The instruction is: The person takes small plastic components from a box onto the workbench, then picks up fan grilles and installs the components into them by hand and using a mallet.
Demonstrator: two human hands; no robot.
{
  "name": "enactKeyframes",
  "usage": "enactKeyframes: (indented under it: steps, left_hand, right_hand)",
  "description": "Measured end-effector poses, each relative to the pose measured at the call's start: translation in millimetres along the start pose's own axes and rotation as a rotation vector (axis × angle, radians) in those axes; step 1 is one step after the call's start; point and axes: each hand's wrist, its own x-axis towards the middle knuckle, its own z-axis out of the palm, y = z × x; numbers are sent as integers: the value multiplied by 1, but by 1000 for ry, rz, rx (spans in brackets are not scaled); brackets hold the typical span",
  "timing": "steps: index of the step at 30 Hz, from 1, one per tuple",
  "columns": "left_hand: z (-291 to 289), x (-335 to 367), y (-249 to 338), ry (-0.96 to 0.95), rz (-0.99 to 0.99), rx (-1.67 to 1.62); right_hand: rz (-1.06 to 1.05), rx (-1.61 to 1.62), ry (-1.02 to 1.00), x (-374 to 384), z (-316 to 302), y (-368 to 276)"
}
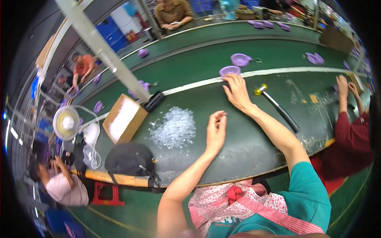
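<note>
Head view: reaches with the right hand (239, 91), thumb and fingers apart, to the near rim of the lower of 2 purple baskets (230, 70), upper centre. Holds the left hand (215, 134) loosely curled mid-frame, cannot tell whether gripping, beside clear pieces (176, 127) left of centre.

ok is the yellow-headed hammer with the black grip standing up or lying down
Lying down: the hammer stretches along the dark green tabletop, beside the right hand.
</note>
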Motion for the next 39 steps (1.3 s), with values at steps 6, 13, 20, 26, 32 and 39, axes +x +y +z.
enactKeyframes:
  steps: [6,13,20,26,32,39]
  left_hand:
    - [-2,-1,0,-31,-13,48]
    - [4,0,16,-322,283,481]
    - [-4,-3,14,-375,376,456]
    - [-2,-7,-11,-433,358,375]
    - [-12,-23,-13,-543,-17,296]
    - [-3,-1,18,-422,320,446]
  right_hand:
    - [34,105,-229,-6,19,-6]
    - [-58,268,-338,29,56,-2]
    - [-247,290,-572,94,148,-45]
    - [-476,381,-489,124,255,-60]
    - [-321,227,-532,129,270,-63]
    - [-252,57,-661,103,187,-44]
